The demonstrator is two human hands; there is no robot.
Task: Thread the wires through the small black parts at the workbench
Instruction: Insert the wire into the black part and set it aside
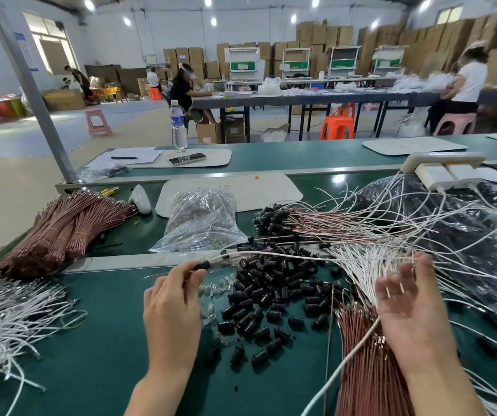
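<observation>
threading looks like the step in hand, judging by the pinch. green workbench (91,370) runs under everything. white wires (367,259) fan out at 3 o'clock of the bench middle, and brown wires (361,370) lie bundled at 5 o'clock. the loose pile of black parts (271,295) sits in the centre. right hand (406,307) hovers over the fan at 4 o'clock, fingers spread & relaxed, gripping nothing. left hand (172,304) is at 8 o'clock of the pile, thumb & fingertips pinching one black part (202,265). a single white wire (271,254) runs from it toward 3 o'clock, so it's prob. fed in already.

to do it well, imo: hold the pinch firm w/ the part's bore in line w/ the wire. pull straight toward 9 o'clock, not sideways, so the end doesn't snag. free hand should steady that wire near the part, clear of the tangle.
</observation>
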